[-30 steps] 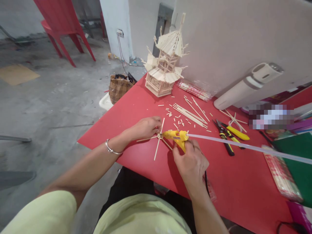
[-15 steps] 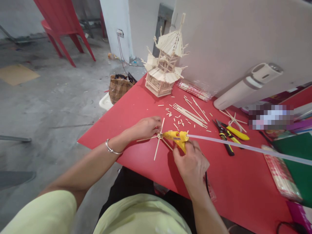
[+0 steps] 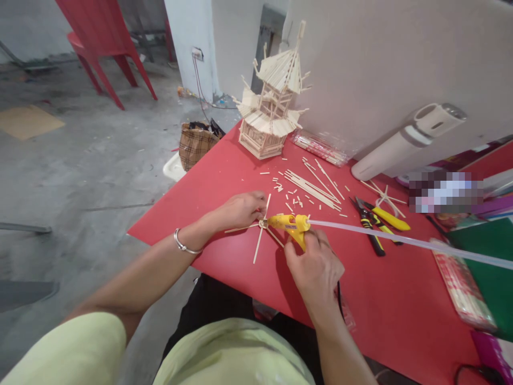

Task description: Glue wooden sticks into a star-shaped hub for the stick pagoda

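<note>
Yellow glue gun [image 3: 289, 222] stays gripped in my R hand [image 3: 316, 262], nozzle [image 3: 271, 221] at ctr. of stick star [image 3: 262, 224] on red table [image 3: 372, 299], no visible shift vs. prev. sec., while L hand [image 3: 242, 208] curls there (pinch: can't tell), so remotely I judge ctr. bonding WIP.

Grey floor [image 3: 112, 160], pale wall [image 3: 372, 59], red chair [image 3: 96, 29]

Stick tower [image 3: 262, 140] at counter's [image 3: 192, 216] far left corner. Stick star [image 3: 262, 226] near front edge. Pliers [image 3: 366, 218] right of loose sticks [image 3: 312, 190].
</note>
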